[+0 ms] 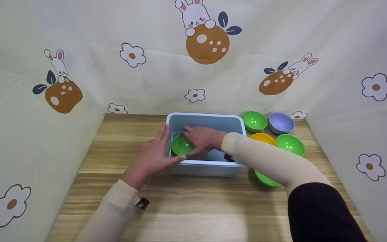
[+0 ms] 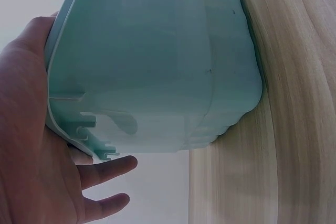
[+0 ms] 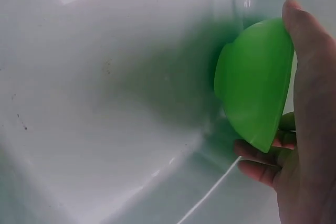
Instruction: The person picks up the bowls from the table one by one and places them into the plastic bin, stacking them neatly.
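In the head view a light blue plastic bin (image 1: 207, 162) stands on the wooden table. Inside it, at the left end, my right hand (image 1: 202, 138) holds a green bowl (image 1: 181, 145). The right wrist view shows the bowl (image 3: 254, 82) from its outside, my thumb at one side of the rim and fingers at the opposite side. My left hand (image 1: 154, 154) rests on the bin's near left corner, thumb lying over the front rim and fingers stretched along the left side. In the left wrist view two of its fingers (image 2: 107, 171) extend straight past the bin's corner.
Right of the bin are a green bowl (image 1: 254, 121) and a purple bowl (image 1: 281, 123) at the back, an orange bowl (image 1: 264, 138) and another green bowl (image 1: 291, 144) nearer. My right forearm partly covers a further green bowl (image 1: 265, 178). Patterned cloth (image 1: 160, 80) encloses the table (image 1: 197, 208).
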`<state>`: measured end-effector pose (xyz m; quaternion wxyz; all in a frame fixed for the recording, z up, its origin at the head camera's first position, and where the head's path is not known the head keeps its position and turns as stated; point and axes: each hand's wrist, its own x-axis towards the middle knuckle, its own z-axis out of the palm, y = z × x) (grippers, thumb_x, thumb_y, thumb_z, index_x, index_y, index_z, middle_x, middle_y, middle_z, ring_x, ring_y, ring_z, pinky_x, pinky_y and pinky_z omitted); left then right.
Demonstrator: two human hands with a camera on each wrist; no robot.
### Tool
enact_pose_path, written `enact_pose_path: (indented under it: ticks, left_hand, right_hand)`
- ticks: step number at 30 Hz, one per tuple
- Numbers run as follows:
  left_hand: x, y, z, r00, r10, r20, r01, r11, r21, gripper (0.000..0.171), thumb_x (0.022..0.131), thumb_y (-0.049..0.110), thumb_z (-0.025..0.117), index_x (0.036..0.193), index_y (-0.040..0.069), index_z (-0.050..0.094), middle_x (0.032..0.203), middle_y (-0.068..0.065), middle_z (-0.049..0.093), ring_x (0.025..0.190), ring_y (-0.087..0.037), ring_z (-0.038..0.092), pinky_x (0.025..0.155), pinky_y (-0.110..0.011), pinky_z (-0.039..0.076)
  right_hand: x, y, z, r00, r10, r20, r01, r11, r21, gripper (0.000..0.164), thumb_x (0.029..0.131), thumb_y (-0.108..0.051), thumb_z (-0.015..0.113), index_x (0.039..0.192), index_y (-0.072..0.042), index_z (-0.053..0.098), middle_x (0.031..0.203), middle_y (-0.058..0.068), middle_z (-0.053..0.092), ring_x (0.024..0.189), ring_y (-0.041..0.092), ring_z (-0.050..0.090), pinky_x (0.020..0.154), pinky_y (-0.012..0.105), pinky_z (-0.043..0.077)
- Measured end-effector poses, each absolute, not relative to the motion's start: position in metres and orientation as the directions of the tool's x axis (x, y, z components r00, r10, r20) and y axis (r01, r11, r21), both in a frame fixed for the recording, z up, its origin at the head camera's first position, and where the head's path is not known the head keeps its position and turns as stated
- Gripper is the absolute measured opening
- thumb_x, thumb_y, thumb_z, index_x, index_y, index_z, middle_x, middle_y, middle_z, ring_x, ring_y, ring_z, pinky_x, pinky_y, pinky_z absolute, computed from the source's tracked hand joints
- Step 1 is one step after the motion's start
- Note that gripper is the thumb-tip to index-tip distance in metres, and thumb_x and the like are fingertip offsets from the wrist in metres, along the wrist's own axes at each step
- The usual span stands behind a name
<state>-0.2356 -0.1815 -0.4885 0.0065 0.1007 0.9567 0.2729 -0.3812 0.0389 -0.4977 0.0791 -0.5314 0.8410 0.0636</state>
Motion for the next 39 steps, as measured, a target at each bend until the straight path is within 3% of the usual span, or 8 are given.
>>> enact_pose_path:
  ticks: [6,15,20,26,33,39]
  left_hand:
    - [-0.236,-0.181,-0.489,-0.980,0.192,0.043,0.186,0.831,0.525,0.131,0.091,0.081,0.071,0.178,0.009,0.006,0.186,-0.011,0.003,0.157,-0.049,0.041,0.125,-0.070,0.034]
    - [-0.235,-0.182,-0.489,-0.982,0.184,0.041,0.178,0.832,0.526,0.131,0.090,0.081,0.072,0.178,0.010,0.006,0.186,-0.010,0.003,0.157,-0.049,0.042,0.125,-0.070,0.035]
    - [-0.235,-0.182,-0.488,-0.978,0.200,0.064,0.203,0.829,0.520,0.131,0.090,0.080,0.071,0.177,0.006,0.008,0.186,-0.012,0.004,0.157,-0.047,0.043,0.126,-0.070,0.033]
    - [-0.236,-0.183,-0.489,-0.979,0.198,0.055,0.198,0.834,0.515,0.136,0.087,0.091,0.064,0.178,0.008,0.007,0.186,-0.011,0.004,0.158,-0.045,0.042,0.126,-0.069,0.034]
    - [-0.237,-0.182,-0.491,-0.977,0.205,0.063,0.209,0.838,0.503,0.131,0.091,0.082,0.070,0.177,0.006,0.008,0.186,-0.012,0.002,0.159,-0.043,0.040,0.126,-0.068,0.034]
    - [-0.238,-0.182,-0.491,-0.977,0.207,0.053,0.206,0.839,0.504,0.136,0.087,0.092,0.063,0.178,0.007,0.008,0.186,-0.012,0.002,0.159,-0.044,0.041,0.126,-0.068,0.034]
  right_hand:
    - [-0.382,0.038,-0.495,-0.407,-0.893,-0.194,-0.913,0.401,0.073,0.103,0.097,-0.081,0.061,0.164,-0.003,0.048,0.157,0.015,0.054,0.135,0.027,0.056,0.122,0.041,0.046]
    - [-0.380,0.037,-0.493,-0.414,-0.888,-0.199,-0.910,0.404,0.090,0.107,0.095,-0.084,0.061,0.166,-0.005,0.047,0.161,0.013,0.050,0.138,0.026,0.052,0.124,0.041,0.043]
    - [-0.380,0.037,-0.493,-0.399,-0.899,-0.182,-0.917,0.387,0.099,0.104,0.095,-0.084,0.061,0.164,-0.007,0.051,0.157,0.011,0.053,0.134,0.025,0.052,0.119,0.040,0.046]
    - [-0.381,0.037,-0.492,-0.386,-0.906,-0.175,-0.921,0.370,0.120,0.101,0.094,-0.082,0.065,0.163,-0.009,0.054,0.150,0.009,0.057,0.128,0.023,0.053,0.112,0.039,0.050]
    - [-0.383,0.037,-0.492,-0.393,-0.899,-0.194,-0.920,0.382,0.092,0.102,0.094,-0.079,0.070,0.166,-0.009,0.049,0.158,0.010,0.053,0.138,0.024,0.052,0.122,0.039,0.044]
    - [-0.385,0.039,-0.477,-0.394,-0.905,-0.158,-0.918,0.396,0.019,0.104,0.092,-0.074,0.077,0.166,-0.008,0.047,0.162,0.010,0.051,0.143,0.026,0.050,0.127,0.041,0.041]
